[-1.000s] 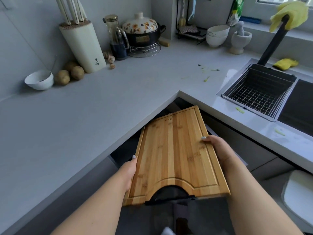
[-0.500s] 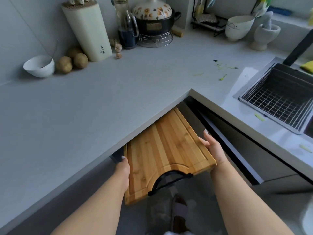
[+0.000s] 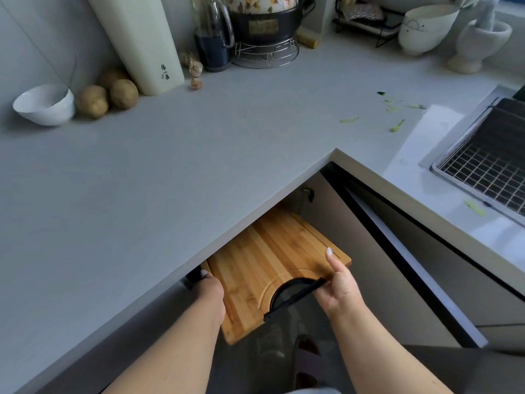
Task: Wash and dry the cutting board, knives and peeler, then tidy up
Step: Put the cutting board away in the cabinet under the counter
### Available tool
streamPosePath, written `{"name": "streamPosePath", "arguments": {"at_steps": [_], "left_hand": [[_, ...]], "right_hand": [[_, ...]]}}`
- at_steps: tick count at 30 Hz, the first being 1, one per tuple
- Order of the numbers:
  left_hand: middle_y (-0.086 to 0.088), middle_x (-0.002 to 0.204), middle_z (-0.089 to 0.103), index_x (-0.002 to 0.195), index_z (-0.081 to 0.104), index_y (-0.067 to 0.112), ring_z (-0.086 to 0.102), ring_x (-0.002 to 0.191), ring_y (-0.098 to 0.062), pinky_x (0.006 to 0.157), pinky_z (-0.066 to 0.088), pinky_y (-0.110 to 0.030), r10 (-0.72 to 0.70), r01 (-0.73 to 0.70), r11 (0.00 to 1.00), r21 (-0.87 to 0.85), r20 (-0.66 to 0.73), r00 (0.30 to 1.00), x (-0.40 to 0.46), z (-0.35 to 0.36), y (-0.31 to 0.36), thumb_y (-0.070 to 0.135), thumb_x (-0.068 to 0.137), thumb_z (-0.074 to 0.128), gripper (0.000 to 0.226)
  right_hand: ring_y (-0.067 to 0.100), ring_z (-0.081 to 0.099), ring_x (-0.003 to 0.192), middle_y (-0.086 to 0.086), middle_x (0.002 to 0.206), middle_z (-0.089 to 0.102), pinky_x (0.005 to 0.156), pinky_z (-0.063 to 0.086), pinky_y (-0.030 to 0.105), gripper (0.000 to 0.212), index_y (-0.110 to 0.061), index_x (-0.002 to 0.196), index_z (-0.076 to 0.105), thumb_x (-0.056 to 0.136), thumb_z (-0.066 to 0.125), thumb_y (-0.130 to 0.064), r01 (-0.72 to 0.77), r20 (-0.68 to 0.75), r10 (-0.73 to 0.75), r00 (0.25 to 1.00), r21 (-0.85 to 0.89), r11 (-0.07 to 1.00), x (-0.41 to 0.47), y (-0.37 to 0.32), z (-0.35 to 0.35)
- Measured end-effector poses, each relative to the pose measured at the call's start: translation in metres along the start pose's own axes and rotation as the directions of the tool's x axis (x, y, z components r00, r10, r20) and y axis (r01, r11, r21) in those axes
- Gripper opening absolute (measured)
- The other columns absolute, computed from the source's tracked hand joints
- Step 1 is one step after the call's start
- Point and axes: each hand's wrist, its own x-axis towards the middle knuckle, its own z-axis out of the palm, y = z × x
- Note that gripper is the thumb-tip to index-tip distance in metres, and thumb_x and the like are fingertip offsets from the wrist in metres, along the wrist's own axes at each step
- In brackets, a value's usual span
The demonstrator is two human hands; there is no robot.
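The bamboo cutting board (image 3: 270, 260) with a black handle (image 3: 292, 297) lies flat below the inner corner of the grey counter (image 3: 170, 177). Its far half is hidden under the counter edge, inside the open corner cupboard. My left hand (image 3: 210, 291) grips the board's left edge, fingers underneath. My right hand (image 3: 338, 282) holds the near right corner by the handle, thumb on top. The cream knife block (image 3: 142, 44) stands at the back of the counter; no knives or peeler show in this view.
On the counter stand a white bowl (image 3: 45, 105), potatoes (image 3: 108, 95), garlic (image 3: 196, 72), a glass jug (image 3: 213, 38), a black pot (image 3: 267, 24) on a wire trivet, a white bowl (image 3: 426, 27) and a mortar (image 3: 480, 41). Green peel scraps (image 3: 397, 120) lie near the sink's wire basket (image 3: 483, 166).
Both hands have pushed the board forward and down, from clear of the counter to half under its edge. My right hand has slid back to the handle corner.
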Motion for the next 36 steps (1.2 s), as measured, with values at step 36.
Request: {"name": "streamPosePath", "arguments": {"at_steps": [36], "left_hand": [[-0.016,0.143,0.045,0.141,0.041,0.014,0.045,0.13,-0.036,0.1,0.044,-0.049,-0.177,0.227,0.932,-0.281,0.194,0.965,0.089,0.045,0.009,0.027,0.097,0.051,0.047]], "right_hand": [[0.028,0.059,0.094,0.01,0.107,0.055,0.092,0.05,0.042,0.033,-0.013,0.131,0.046,0.1,0.043,-0.024,-0.077,-0.085,0.048,0.995,-0.377,0.923,0.159,0.021,0.064]]}}
